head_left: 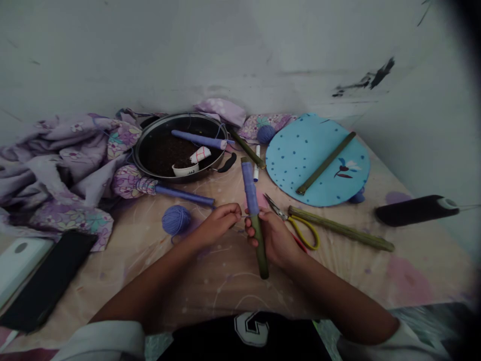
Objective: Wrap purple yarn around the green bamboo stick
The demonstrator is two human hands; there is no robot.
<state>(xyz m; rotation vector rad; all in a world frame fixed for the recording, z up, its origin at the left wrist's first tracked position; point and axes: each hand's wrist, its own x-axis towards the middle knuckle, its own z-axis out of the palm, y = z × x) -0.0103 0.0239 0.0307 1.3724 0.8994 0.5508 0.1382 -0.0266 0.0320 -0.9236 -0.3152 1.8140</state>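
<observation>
My right hand (pixel 276 233) is wrapped round a green stick (pixel 260 250), which stands nearly upright in front of me. Purple yarn (pixel 249 188) covers the stick's upper part in tight turns, down to my fingers. A thin strand runs from the stick to my left hand (pixel 221 221), whose fingers are pinched on it. Left of that hand lies a ball of purple yarn (pixel 176 220). Scissors (pixel 295 220) with yellow and red handles rest just right of the stick, partly behind my right hand. Another green stick (pixel 340 229) lies beyond them.
A black pan (pixel 137 158) holds dark soil, a white cup and a purple-wrapped stick. Beside it are a marker (pixel 257 163) and a second yarn ball (pixel 266 134). A blue round mat (pixel 287 150) bears a stick. Flowered cloth (pixel 75 155) and a phone (pixel 48 281) lie left.
</observation>
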